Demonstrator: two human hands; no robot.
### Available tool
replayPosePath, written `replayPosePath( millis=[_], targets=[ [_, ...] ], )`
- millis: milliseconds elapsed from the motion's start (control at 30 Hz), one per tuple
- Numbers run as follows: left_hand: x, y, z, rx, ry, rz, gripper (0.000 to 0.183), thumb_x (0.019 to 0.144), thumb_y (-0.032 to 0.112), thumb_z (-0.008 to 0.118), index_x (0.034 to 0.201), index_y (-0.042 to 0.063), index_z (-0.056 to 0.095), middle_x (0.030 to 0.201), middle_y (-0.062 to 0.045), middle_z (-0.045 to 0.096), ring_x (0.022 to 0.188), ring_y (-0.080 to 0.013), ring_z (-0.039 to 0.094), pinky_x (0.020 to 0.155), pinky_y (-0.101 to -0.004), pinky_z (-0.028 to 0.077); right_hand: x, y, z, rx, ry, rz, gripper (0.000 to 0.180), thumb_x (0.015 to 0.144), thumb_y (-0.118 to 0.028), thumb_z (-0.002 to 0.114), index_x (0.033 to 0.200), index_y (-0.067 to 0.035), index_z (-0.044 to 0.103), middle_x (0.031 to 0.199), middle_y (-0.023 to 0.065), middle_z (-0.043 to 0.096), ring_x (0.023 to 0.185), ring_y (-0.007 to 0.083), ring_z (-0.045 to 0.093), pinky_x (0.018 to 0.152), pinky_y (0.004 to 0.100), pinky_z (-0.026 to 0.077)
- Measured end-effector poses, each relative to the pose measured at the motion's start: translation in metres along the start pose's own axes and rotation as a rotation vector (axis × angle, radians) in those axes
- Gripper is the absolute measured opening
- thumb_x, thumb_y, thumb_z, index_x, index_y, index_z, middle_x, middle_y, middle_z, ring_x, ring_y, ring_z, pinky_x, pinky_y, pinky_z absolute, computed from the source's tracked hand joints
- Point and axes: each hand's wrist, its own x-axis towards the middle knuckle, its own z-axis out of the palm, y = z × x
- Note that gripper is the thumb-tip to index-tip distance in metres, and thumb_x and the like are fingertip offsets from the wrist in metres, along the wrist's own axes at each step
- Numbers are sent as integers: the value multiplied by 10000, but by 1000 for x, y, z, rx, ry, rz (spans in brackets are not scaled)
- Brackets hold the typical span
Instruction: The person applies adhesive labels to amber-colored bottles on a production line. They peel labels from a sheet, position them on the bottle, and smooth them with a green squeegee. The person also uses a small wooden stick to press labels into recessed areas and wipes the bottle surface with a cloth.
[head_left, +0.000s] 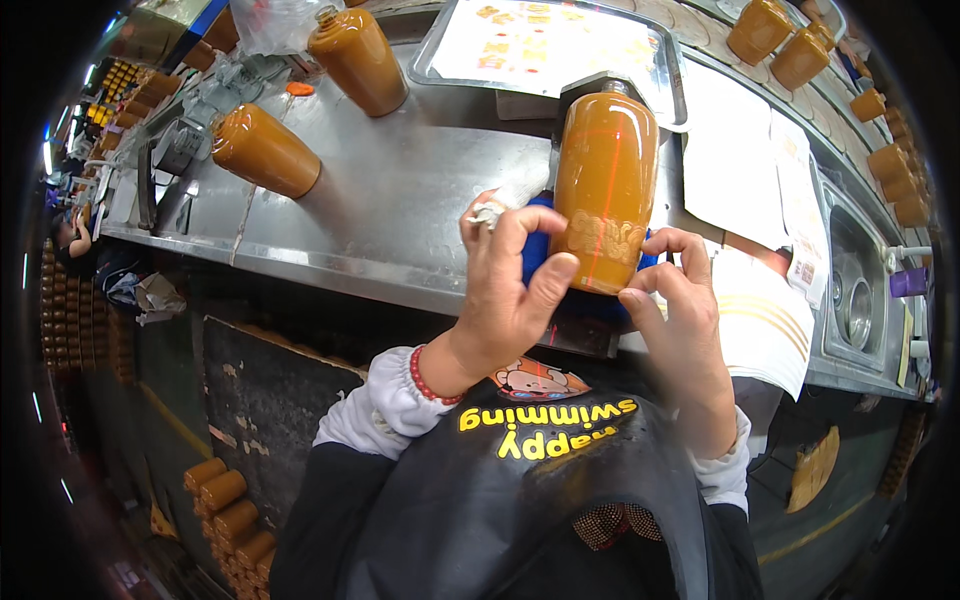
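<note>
A glossy amber-brown bottle (609, 172) lies on a blue support in front of me, its clear neck pointing away. A pale, patterned decal band (604, 234) runs around its lower part, and a red laser line falls along its length. My left hand (517, 277) is at the bottle's lower left side, thumb and forefinger touching or almost touching it; a whitish cloth wraps one of its fingers. My right hand (679, 300) is at the lower right edge, its thumb and forefinger tips close together near the base. Whether a thin piece is between them cannot be told.
Two more brown bottles (360, 60) (266, 150) stand on the metal bench (360, 217) to the left. Beyond is a tray (675, 97) with a lit decal sheet (547, 37). White papers (731, 157), a striped towel (757, 315) and a steel sink (855, 300) are at right.
</note>
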Motion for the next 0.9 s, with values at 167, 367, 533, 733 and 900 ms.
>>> replayPosePath(
  millis=[167,367,533,733,900],
  targets=[
    [-8,5,7,324,-97,273,615,1040,532,414,1434,84,564,1411,-56,597,1341,-352,392,1155,-563,135,0,2,1,9,4,8,121,863,-55,736,874,-4,627,1146,185,525,1095,340,537,933,408,442],
    [-27,-18,0,340,-29,139,579,1058,452,427,1413,15,564,1358,-83,631,1296,-320,470,1165,-561,139,0,4,1,8,1,3,125,871,-59,732,869,5,624,1142,193,523,1095,341,540,926,402,445],
    [-23,-14,1,241,-45,150,728,983,493,579,1469,-32,444,1463,-168,529,1360,-379,425,1173,-549,173,1,1,0,-9,3,11,126,871,-53,732,861,7,622,1137,192,524,1085,332,548,902,391,459],
    [-19,-33,8,308,-99,199,855,909,550,633,1538,27,384,1317,-166,628,1365,-393,423,1174,-600,145,2,-1,2,12,6,-2,129,864,-53,736,860,6,622,1134,192,524,1077,325,553,895,387,463],
    [-17,-32,7,-16,-123,52,788,977,543,553,1516,-7,388,1298,-191,634,1373,-427,423,1179,-578,175,4,-3,1,7,2,-18,134,863,-58,739,857,3,620,1131,189,524,1069,328,556,896,387,463]
  ],
)
